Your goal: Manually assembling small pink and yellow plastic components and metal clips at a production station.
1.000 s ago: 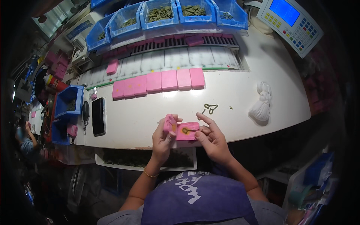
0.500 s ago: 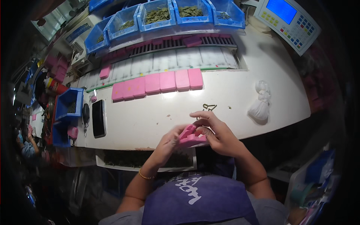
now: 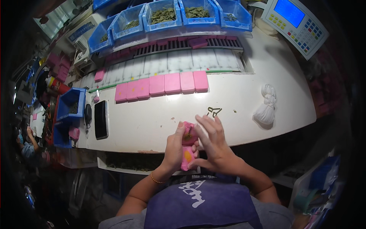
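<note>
In my left hand (image 3: 174, 147) is a pink rubber mould (image 3: 187, 160), held in front of me past the table's near edge. It lies opened into an upper and a lower part. The lower part bears a yellow mark, and a small olive-green shape shows in the upper one. My left thumb lies along the upper part, and some left fingertips show at the mould's right side. My right hand (image 3: 217, 147) is open beside it, fingers stretched out, its thumb at the lower part. Thin olive-green pieces (image 3: 214, 111) lie on the table just beyond my right fingers.
A row of pink blocks (image 3: 156, 85) crosses the white table. A phone (image 3: 101, 120) lies left, a tied white cloth bundle (image 3: 266, 107) right. Blue bins (image 3: 162, 23) of green pieces stand behind, near a keypad unit (image 3: 295, 26). Under the table edge sits a tray (image 3: 101, 162).
The mould has turned more upright and is spread further apart, showing its yellow mark. My right hand has loosened from it, with its fingers straightened.
</note>
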The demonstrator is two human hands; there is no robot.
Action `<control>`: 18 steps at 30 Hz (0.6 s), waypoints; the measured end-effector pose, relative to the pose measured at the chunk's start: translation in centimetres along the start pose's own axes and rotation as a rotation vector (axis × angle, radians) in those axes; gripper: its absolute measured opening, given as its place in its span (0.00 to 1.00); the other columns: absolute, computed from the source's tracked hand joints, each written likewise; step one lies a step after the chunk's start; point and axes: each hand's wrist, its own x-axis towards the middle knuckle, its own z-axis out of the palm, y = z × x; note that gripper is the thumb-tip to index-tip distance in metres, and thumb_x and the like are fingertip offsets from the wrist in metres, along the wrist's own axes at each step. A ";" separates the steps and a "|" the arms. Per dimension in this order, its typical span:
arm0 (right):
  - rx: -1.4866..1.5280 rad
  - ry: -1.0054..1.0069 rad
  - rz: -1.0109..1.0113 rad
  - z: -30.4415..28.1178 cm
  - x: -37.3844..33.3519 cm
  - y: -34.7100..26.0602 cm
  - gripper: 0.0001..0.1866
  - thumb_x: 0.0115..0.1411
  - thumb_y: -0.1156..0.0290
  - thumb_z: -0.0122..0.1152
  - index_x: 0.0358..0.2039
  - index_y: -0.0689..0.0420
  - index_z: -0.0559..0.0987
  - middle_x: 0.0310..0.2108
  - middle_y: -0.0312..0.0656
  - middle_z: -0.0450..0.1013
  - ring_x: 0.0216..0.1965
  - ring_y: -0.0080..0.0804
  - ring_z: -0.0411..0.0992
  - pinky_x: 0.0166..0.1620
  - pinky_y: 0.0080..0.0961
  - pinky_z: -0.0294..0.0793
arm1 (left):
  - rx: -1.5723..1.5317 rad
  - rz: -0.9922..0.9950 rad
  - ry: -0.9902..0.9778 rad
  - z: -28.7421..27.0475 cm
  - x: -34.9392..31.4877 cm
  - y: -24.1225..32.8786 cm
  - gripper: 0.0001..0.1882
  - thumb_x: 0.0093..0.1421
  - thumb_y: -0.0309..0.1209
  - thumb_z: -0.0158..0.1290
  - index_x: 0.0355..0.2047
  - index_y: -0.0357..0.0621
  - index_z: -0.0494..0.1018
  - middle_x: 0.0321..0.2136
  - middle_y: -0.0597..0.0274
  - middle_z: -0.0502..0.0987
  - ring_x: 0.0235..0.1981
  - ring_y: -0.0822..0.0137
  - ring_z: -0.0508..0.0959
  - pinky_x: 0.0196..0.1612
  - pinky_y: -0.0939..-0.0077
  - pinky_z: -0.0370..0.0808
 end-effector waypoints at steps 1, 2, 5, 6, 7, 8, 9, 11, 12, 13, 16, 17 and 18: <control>0.001 -0.002 0.001 -0.1 0.1 0.3 0.52 0.47 0.53 0.74 0.68 0.55 0.58 0.67 0.52 0.52 0.66 0.56 0.50 0.67 0.59 0.46 | 0.076 0.051 0.080 0.1 0.0 -0.1 0.33 0.72 0.54 0.34 0.39 0.33 0.73 0.23 0.58 0.75 0.19 0.70 0.73 0.24 0.75 0.75; -0.040 0.028 0.023 -0.3 0.3 0.7 0.45 0.49 0.55 0.72 0.65 0.54 0.63 0.67 0.50 0.55 0.66 0.55 0.51 0.67 0.58 0.48 | 0.109 0.156 0.103 -0.3 0.5 -0.5 0.32 0.73 0.51 0.35 0.34 0.32 0.75 0.22 0.57 0.75 0.19 0.71 0.74 0.23 0.77 0.74; -0.095 0.109 0.050 -0.6 1.1 0.8 0.26 0.53 0.64 0.68 0.55 0.50 0.77 0.62 0.44 0.64 0.63 0.52 0.55 0.65 0.55 0.53 | 0.171 0.236 0.059 -0.1 0.2 -0.7 0.31 0.73 0.49 0.35 0.34 0.32 0.75 0.22 0.57 0.76 0.19 0.71 0.75 0.23 0.77 0.74; -0.094 0.165 0.018 -0.3 1.3 1.0 0.22 0.53 0.67 0.68 0.50 0.50 0.79 0.60 0.43 0.66 0.62 0.51 0.57 0.66 0.54 0.53 | 0.172 0.236 0.057 -0.1 0.2 -0.8 0.31 0.73 0.49 0.35 0.34 0.32 0.75 0.22 0.57 0.76 0.19 0.71 0.75 0.23 0.77 0.74; -0.092 0.222 -0.014 -0.2 1.4 1.2 0.17 0.52 0.69 0.69 0.44 0.51 0.81 0.57 0.42 0.69 0.61 0.50 0.59 0.66 0.54 0.53 | 0.215 0.238 0.053 -0.3 0.3 -0.9 0.30 0.72 0.49 0.36 0.36 0.32 0.74 0.23 0.55 0.76 0.19 0.69 0.75 0.23 0.76 0.74; -0.093 0.222 -0.014 -0.3 1.4 1.2 0.17 0.52 0.69 0.69 0.44 0.51 0.81 0.57 0.42 0.69 0.61 0.50 0.59 0.66 0.54 0.53 | 0.258 0.240 0.049 -0.4 0.4 -1.0 0.28 0.72 0.49 0.36 0.38 0.32 0.73 0.25 0.54 0.77 0.19 0.67 0.76 0.23 0.74 0.75; -0.071 0.223 -0.028 -0.4 1.3 1.3 0.15 0.50 0.72 0.70 0.40 0.52 0.81 0.54 0.40 0.71 0.60 0.48 0.60 0.65 0.52 0.54 | 0.258 0.240 0.049 -0.5 0.4 -1.1 0.28 0.72 0.49 0.36 0.38 0.32 0.73 0.25 0.54 0.77 0.19 0.67 0.76 0.23 0.74 0.75; -0.049 0.223 -0.043 -0.6 1.2 1.1 0.12 0.48 0.75 0.72 0.35 0.53 0.81 0.50 0.38 0.73 0.58 0.47 0.61 0.64 0.50 0.56 | 0.348 0.265 0.047 -0.8 0.4 -1.1 0.28 0.72 0.48 0.36 0.40 0.31 0.73 0.27 0.53 0.77 0.20 0.67 0.76 0.22 0.73 0.75; 0.041 0.197 -0.002 -0.8 1.2 0.9 0.11 0.48 0.77 0.71 0.32 0.54 0.80 0.48 0.37 0.74 0.56 0.46 0.63 0.63 0.49 0.57 | 0.347 0.265 0.049 -0.7 0.4 -1.0 0.28 0.72 0.48 0.36 0.40 0.31 0.73 0.27 0.53 0.77 0.20 0.67 0.76 0.22 0.73 0.75; 0.131 0.169 0.039 -0.9 1.2 0.7 0.10 0.47 0.78 0.71 0.30 0.54 0.79 0.46 0.37 0.74 0.54 0.45 0.64 0.61 0.49 0.59 | 0.292 0.235 0.077 -0.6 0.5 -0.6 0.29 0.72 0.49 0.36 0.41 0.32 0.72 0.27 0.52 0.77 0.19 0.68 0.75 0.22 0.74 0.75; 0.050 0.258 0.086 -1.9 1.2 1.4 0.04 0.52 0.74 0.67 0.29 0.55 0.80 0.44 0.39 0.73 0.51 0.45 0.64 0.56 0.44 0.62 | 0.168 0.175 0.089 -1.0 0.8 -0.2 0.30 0.72 0.52 0.35 0.44 0.32 0.71 0.29 0.51 0.76 0.19 0.68 0.74 0.21 0.74 0.74; 0.053 0.257 0.082 -1.9 1.2 2.2 0.04 0.52 0.74 0.67 0.29 0.55 0.80 0.44 0.39 0.73 0.51 0.45 0.64 0.56 0.44 0.62 | 0.100 0.142 0.072 -1.3 0.9 -0.1 0.32 0.72 0.54 0.34 0.46 0.33 0.70 0.30 0.51 0.75 0.19 0.69 0.73 0.21 0.74 0.74; 0.072 0.243 0.201 -1.9 0.9 3.7 0.06 0.54 0.73 0.67 0.33 0.55 0.80 0.46 0.40 0.73 0.53 0.47 0.64 0.58 0.44 0.61 | 0.100 0.134 0.060 -1.1 1.1 -0.1 0.32 0.72 0.54 0.34 0.46 0.33 0.70 0.30 0.51 0.75 0.19 0.69 0.73 0.21 0.74 0.74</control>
